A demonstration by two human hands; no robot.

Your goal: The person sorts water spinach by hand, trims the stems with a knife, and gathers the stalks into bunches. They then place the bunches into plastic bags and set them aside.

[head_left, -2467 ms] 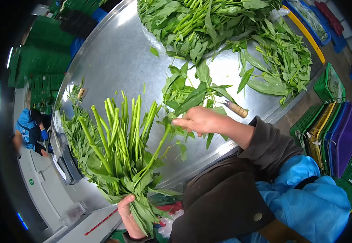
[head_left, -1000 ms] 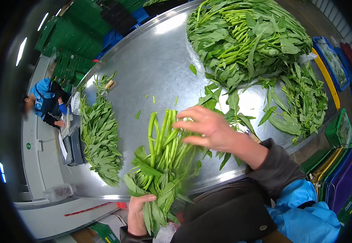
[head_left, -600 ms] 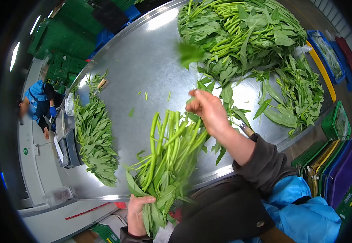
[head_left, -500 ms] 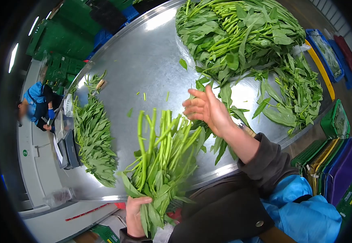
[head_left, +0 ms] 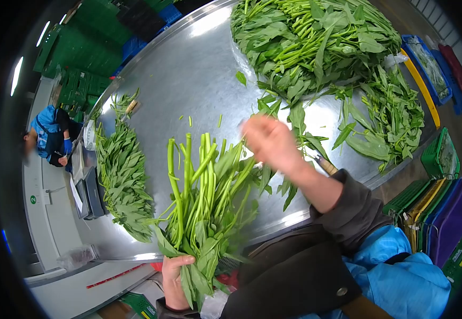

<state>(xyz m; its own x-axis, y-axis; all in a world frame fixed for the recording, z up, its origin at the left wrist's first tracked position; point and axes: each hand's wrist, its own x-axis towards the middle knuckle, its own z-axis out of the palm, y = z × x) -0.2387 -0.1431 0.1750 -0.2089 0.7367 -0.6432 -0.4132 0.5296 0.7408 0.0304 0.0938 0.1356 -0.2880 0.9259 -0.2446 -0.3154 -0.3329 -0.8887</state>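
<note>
My left hand (head_left: 176, 279) is closed around the leafy end of a bunch of water spinach (head_left: 204, 207), whose thick pale stems point up and away over the metal table (head_left: 183, 90). Just right of the stem tips is my right hand (head_left: 273, 143), smeared by motion; its fingers look drawn in, and I cannot make out anything in them. Below that wrist lies a knife with a wooden handle (head_left: 326, 165), beside some loose leafy stems (head_left: 297, 125).
A large heap of greens (head_left: 316, 48) covers the far right, with a smaller pile (head_left: 393, 114) near the edge. Laid-out greens (head_left: 124, 186) line the left side by a scale (head_left: 89, 136). A person in blue (head_left: 50, 130) stands beyond. Crates (head_left: 427, 218) stand at right.
My right hand has gone from spread fingers to a blurred, more drawn-in shape near the stem tips. The bunch in my left hand has shifted slightly left and up.
</note>
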